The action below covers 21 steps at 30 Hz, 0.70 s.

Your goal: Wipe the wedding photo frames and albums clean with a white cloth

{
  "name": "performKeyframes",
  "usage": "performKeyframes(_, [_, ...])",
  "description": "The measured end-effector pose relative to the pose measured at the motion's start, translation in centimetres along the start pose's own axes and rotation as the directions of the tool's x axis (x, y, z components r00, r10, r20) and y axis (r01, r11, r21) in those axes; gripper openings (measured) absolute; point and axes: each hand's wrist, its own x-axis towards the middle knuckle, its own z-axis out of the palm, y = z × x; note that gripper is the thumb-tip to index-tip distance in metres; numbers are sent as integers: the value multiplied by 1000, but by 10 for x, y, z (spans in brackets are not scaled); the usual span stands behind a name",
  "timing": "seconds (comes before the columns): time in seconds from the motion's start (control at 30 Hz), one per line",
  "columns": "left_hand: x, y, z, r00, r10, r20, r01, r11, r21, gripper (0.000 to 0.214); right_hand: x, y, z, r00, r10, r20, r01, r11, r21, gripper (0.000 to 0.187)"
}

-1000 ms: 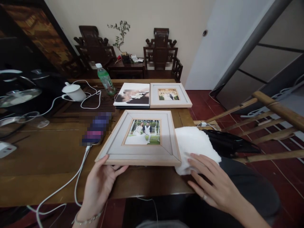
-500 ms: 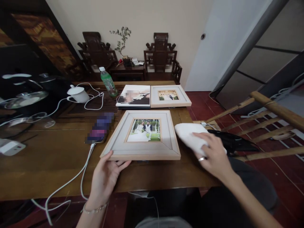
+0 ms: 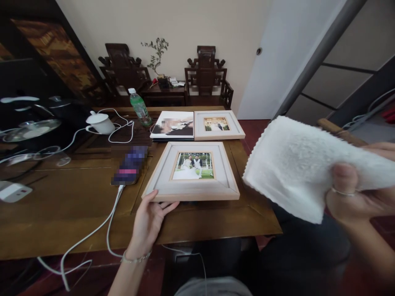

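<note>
A pale wooden picture frame (image 3: pixel 197 192) with a photo of two people sits at the table's front. My left hand (image 3: pixel 152 220) grips its lower left corner, thumb on top and fingers underneath. Off the table's right side, my right hand (image 3: pixel 352 197) holds up a white fluffy cloth (image 3: pixel 286 164), thumb pressed on it. The cloth hangs spread out, with a greyish patch on its face, and is apart from the frame. Behind the held frame lie a second picture frame (image 3: pixel 237 130) and a photo album (image 3: pixel 173 125), side by side.
On the wooden table (image 3: pixel 77 209) a phone (image 3: pixel 131 164) charges by a white cable left of the frame. Further back stand a green bottle (image 3: pixel 140 107), a white lidded cup (image 3: pixel 101 122) and a pot (image 3: pixel 33 130). A white charger (image 3: pixel 14 191) lies far left.
My right hand has lifted the white cloth from beside the frame, up and to the right, and the cloth has opened out. The held frame has shifted slightly right with my left hand.
</note>
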Motion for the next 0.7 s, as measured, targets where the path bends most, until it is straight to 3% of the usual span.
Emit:
performKeyframes(0.07, [1,0,1,1000,-6,5,6,1000,18,23,2,-3,1,978,-183,-95,190,979,68,43])
performKeyframes(0.1, [1,-1,1,1000,-10,7,9,1000,23,23,3,-6,2,976,-210,-63,215,973,81,42])
performKeyframes(0.17, [2,-1,2,1000,-19,5,19,999,30,21,5,-12,3,983,-91,162,79,994,82,38])
performKeyframes(0.23, [2,-1,2,999,-40,-6,40,998,38,18,7,-14,7,922,72,379,-110,991,79,38])
performKeyframes(0.3, [2,0,1,998,-57,-19,58,997,46,14,8,-11,13,848,98,520,-173,980,97,48])
performKeyframes(0.4, [2,-1,-2,998,-59,-22,60,996,64,9,6,0,28,789,1,615,-38,998,47,44])
performKeyframes(0.5, [1,-2,-5,999,-52,10,50,993,111,8,-4,2,42,744,-52,666,75,997,-6,24])
performKeyframes(0.57, [0,-3,-5,997,-59,41,51,984,171,10,-14,-10,48,702,-124,701,95,992,80,6])
performKeyframes(0.7, [1,-1,-3,990,-118,78,81,925,372,19,-41,-58,49,536,-395,746,170,916,363,25])
